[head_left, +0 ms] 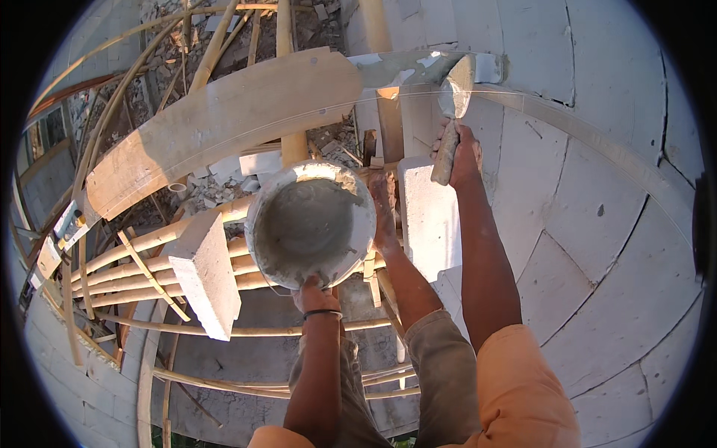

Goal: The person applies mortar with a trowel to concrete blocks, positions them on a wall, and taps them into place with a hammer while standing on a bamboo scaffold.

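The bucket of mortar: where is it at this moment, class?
In the head view, the bucket is just left of centre, its near rim held by the left hand, with a white block to its lower left.

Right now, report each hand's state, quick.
Left hand: closed, holding the bucket at its near rim.
Right hand: closed, holding the trowel by its handle.
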### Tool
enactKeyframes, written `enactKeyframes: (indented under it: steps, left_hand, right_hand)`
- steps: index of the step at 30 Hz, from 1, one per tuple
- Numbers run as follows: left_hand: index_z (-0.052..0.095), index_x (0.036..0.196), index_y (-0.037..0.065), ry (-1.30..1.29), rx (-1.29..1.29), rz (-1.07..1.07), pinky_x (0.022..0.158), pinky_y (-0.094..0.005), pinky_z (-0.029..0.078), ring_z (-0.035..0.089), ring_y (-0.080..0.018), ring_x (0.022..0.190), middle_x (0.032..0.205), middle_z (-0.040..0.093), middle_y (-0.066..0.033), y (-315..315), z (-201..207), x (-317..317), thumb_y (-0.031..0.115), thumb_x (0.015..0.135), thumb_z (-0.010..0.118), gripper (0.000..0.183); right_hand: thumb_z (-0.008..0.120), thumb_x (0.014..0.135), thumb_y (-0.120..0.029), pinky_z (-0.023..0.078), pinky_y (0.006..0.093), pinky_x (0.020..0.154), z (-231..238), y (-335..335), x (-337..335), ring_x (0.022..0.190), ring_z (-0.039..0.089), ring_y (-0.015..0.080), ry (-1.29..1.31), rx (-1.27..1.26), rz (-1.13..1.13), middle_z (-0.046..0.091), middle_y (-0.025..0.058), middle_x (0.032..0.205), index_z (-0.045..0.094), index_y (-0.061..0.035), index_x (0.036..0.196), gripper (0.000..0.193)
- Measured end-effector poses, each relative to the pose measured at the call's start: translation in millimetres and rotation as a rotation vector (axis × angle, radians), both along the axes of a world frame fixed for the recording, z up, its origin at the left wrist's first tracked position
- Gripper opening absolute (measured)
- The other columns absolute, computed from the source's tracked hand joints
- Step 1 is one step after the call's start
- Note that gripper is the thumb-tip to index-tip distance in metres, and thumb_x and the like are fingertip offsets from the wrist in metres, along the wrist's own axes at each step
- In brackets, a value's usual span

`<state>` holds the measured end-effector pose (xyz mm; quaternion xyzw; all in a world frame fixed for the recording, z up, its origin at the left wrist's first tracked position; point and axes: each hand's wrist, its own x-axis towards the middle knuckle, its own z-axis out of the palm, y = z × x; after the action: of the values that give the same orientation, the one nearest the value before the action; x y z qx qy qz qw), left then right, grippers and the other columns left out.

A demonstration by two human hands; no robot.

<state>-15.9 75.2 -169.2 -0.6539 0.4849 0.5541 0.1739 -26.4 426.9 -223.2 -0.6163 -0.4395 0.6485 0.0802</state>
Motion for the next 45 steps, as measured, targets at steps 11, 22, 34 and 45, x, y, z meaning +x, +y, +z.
enactKeyframes:
  steps: [11,22,34,45]
  left_hand:
    - [0.041,0.133,0.001,0.023,-0.005,-0.051,0.093,-0.0558,0.054,0.059,-0.0381,0.111,0.126,0.054,-0.0186,-10.8,-10.1,5.9,-0.013,0.083,0.048,0.052]
    - [0.045,0.127,0.001,-0.029,-0.03,-0.072,0.09,-0.0546,0.057,0.061,-0.0381,0.109,0.123,0.056,-0.0178,-12.1,-19.7,11.1,-0.014,0.082,0.047,0.048]
    - [0.044,0.132,0.011,0.022,-0.04,-0.005,0.091,-0.0525,0.056,0.06,-0.0358,0.11,0.126,0.055,-0.0151,5.6,-8.4,8.2,-0.016,0.08,0.048,0.059]
    - [0.045,0.129,0.009,0.106,-0.053,-0.002,0.084,-0.0388,0.052,0.06,-0.0231,0.103,0.12,0.057,-0.0081,15.8,-2.1,23.6,-0.014,0.076,0.058,0.059]
  right_hand:
    - [0.051,0.094,-0.026,0.048,0.0399,0.069,-12.6,-68.0,-10.8,0.077,0.06,0.0324,-0.127,0.417,0.772,0.059,0.0166,0.08,0.058,0.0003,0.093,0.028]
    - [0.05,0.097,-0.031,0.05,0.0295,0.05,-32.1,20.7,37.6,0.054,0.057,0.0136,0.001,0.014,0.125,0.058,0.0044,0.071,0.062,-0.004,0.097,0.03]
    - [0.057,0.094,-0.029,0.051,0.034,0.062,149.9,-79.7,22.6,0.066,0.062,0.0194,-0.344,-0.1,1.118,0.062,0.0106,0.079,0.058,0.0006,0.099,0.03]
    - [0.067,0.077,-0.022,0.054,0.0434,0.074,52.8,-186.3,-22.9,0.084,0.066,0.0341,-0.297,0.386,1.941,0.065,0.0179,0.085,0.063,-0.0001,0.083,0.024]
